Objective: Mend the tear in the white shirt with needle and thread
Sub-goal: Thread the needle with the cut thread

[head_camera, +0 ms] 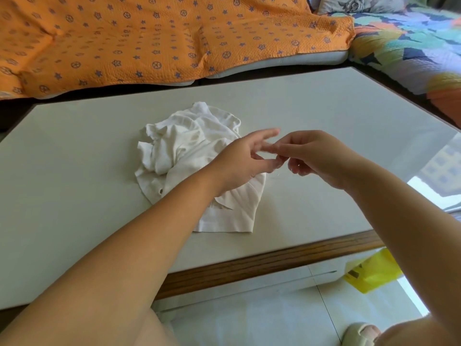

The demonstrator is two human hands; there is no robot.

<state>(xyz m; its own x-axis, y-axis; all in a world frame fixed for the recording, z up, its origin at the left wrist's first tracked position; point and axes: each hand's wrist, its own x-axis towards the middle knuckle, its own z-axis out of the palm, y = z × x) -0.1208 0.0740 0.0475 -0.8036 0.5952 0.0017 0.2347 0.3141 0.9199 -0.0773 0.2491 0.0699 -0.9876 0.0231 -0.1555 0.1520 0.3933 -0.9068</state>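
Shirt [189, 151] lies bunched on the table [74, 171], left of centre and not spread flat. Hem end points toward me. A dark slit shows near the hem [220, 206], probably the tear. It is uncovered and nothing is stitched into it.

Both hands are raised off the table, just right of the shirt, fingertips meeting. I judge this is thread work, threading or knotting, done in the air close under my eyes because the pieces are so fine. The shirt waits until the thread is ready.

Left hand [244, 161]: forearm crosses over the shirt's lower half, wrist bent, back of the hand up. The index finger is straight and points right. Thumb and middle finger are drawn toward the right fingertips. I cannot tell whether they nip anything.

Right hand [314, 158]: comes in from the right, wrist raised, fingers curled inward, thumb and forefinger tips pressed together in a pinch against the left fingertips. A faint pale strand, the thread [276, 174], hangs just below the meeting point. I judge the right pinch holds it. The needle is too small to make out.

A yellow bag [371, 273] sits on the floor beyond the table's near edge.
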